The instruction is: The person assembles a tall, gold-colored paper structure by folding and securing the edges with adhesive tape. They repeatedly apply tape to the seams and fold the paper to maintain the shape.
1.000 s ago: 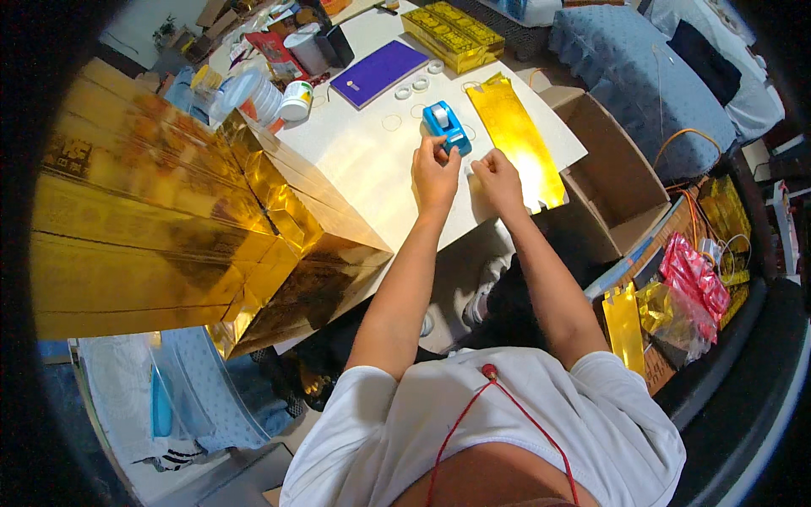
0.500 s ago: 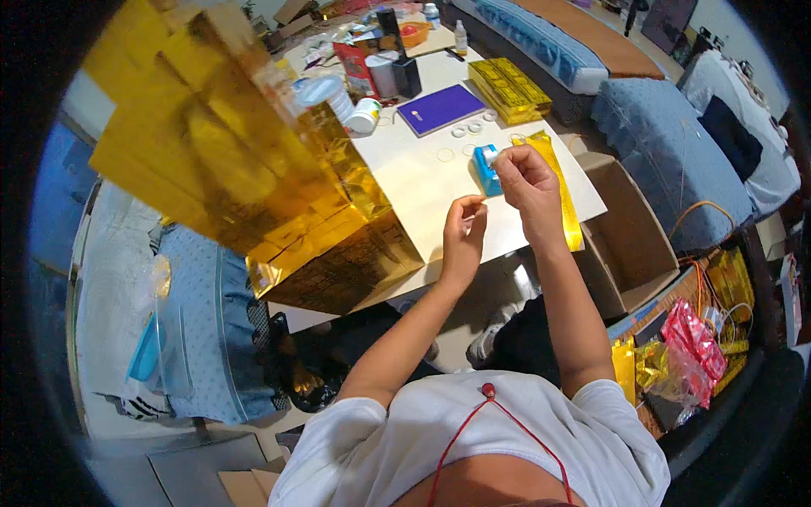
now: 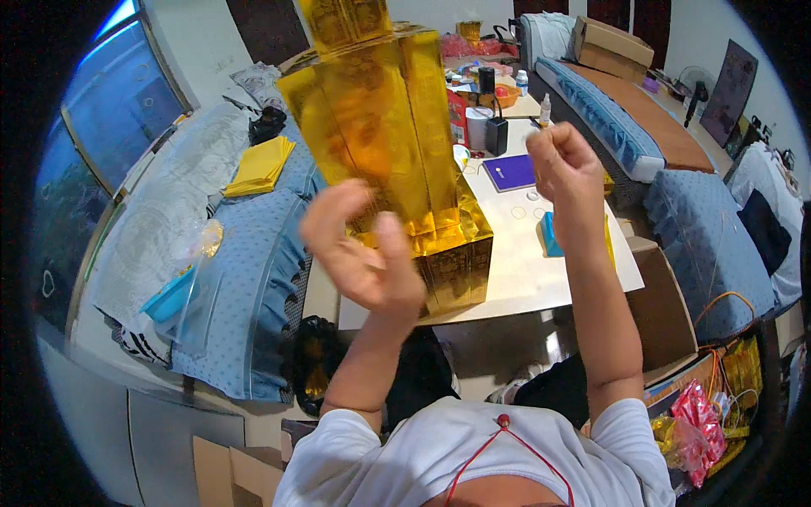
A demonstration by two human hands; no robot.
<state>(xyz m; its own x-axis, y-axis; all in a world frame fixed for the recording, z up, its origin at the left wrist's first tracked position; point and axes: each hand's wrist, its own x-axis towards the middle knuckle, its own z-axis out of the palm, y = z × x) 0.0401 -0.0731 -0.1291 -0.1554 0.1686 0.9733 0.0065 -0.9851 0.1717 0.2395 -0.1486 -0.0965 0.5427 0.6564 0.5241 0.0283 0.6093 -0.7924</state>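
Note:
A tall stacked form of shiny gold foil paper (image 3: 414, 127) stands on the white table (image 3: 528, 283), on a wider gold box base (image 3: 456, 275). In front of its middle part, my left hand (image 3: 363, 253) is raised, blurred by motion, with fingers and thumb apart and nothing seen in it. Over the table's right part, my right hand (image 3: 568, 165) is closed in a pinch; whatever lies between its fingertips is too small to make out. Beside my right wrist is a small blue block-shaped dispenser (image 3: 551, 234), partly covered by my forearm.
A purple notebook (image 3: 510, 172), a black box-shaped item (image 3: 497, 135) and small white rings (image 3: 532, 195) are on the table. An open cardboard box (image 3: 667, 308) stands at its right. Folded yellow sheets (image 3: 259, 166) lie on the blue-covered seat at left.
My right hand has left the blue dispenser and risen. My left hand has moved left and up to the gold form. The view has shifted, showing more of the room beyond.

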